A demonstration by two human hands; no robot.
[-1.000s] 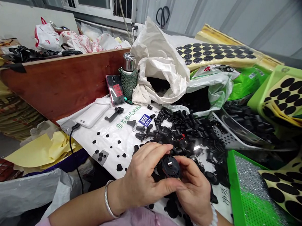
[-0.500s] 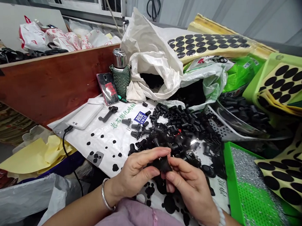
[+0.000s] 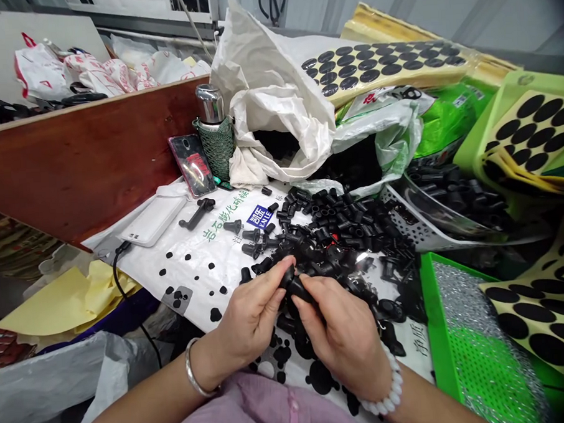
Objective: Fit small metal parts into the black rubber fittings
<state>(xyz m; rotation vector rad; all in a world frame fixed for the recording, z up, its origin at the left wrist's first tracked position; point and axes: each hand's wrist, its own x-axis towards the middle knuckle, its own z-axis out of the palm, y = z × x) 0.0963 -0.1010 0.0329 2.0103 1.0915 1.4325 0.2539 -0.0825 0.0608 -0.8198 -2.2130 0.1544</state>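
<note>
Both my hands meet over a white printed sack (image 3: 204, 252) spread on the table. My left hand (image 3: 249, 319) pinches a small black plastic part (image 3: 292, 284) between thumb and fingers. My right hand (image 3: 338, 334) grips the same part from the other side, fingers closed. Just beyond my fingers lies a heap of several black plastic parts (image 3: 343, 234). Small black round pads (image 3: 216, 314) are scattered on the sack under and left of my hands.
A green tray (image 3: 460, 347) with sheets of black round pads (image 3: 534, 313) sits at right. Behind the heap are white sacks (image 3: 277, 99), a steel flask (image 3: 212, 130), a phone (image 3: 192, 165), a white power bank (image 3: 154, 220) and a red-brown board (image 3: 83, 164). Yellow paper (image 3: 71, 295) lies at left.
My hands moved a little forward and up toward the heap. The round black part seen face-on a second ago is now turned and pinched at my fingertips. The camera tilted down.
</note>
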